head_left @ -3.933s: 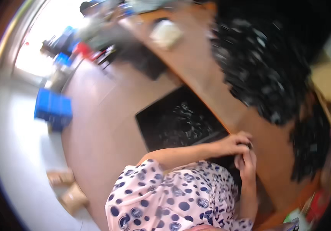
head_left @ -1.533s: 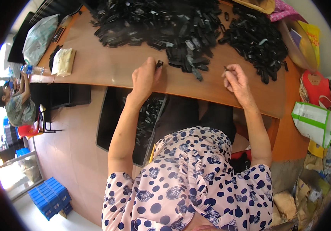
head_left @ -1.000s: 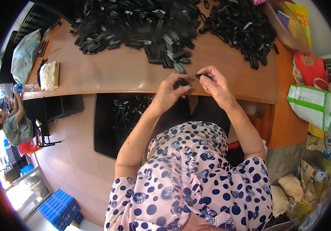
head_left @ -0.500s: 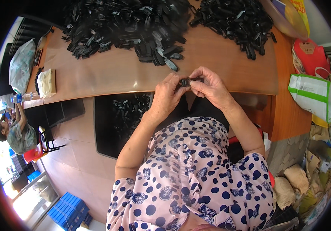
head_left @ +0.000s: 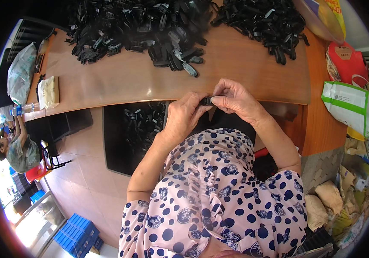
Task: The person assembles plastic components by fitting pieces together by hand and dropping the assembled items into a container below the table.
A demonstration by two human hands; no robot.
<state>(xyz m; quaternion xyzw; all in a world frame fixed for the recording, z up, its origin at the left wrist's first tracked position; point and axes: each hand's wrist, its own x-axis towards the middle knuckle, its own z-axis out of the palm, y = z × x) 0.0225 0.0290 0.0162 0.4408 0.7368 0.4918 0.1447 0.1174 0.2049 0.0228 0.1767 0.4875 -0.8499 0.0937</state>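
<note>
At the table's near edge, both my hands pinch one small black plastic part (head_left: 206, 101) between them. My left hand (head_left: 183, 112) grips its left end with thumb and fingers. My right hand (head_left: 234, 101) has its thumb on the right end, with the index finger curled behind. Fingers cover most of the part, so its exact kind cannot be made out. Beyond my hands, a large heap of black plastic parts (head_left: 128, 32) covers the far left and middle of the table, and a smaller heap (head_left: 264, 28) lies at the far right.
The brown table (head_left: 120, 81) ends just before my lap. Below it on the left stands a black bin (head_left: 117, 148) of black parts. Bags, one white and green (head_left: 348, 107), one red (head_left: 347, 62), sit at right. Another person (head_left: 19, 150) sits far left, near blue crates (head_left: 76, 235).
Both hands have come slightly nearer to me with the black part. My fingers have closed further around it, and less of it shows now.
</note>
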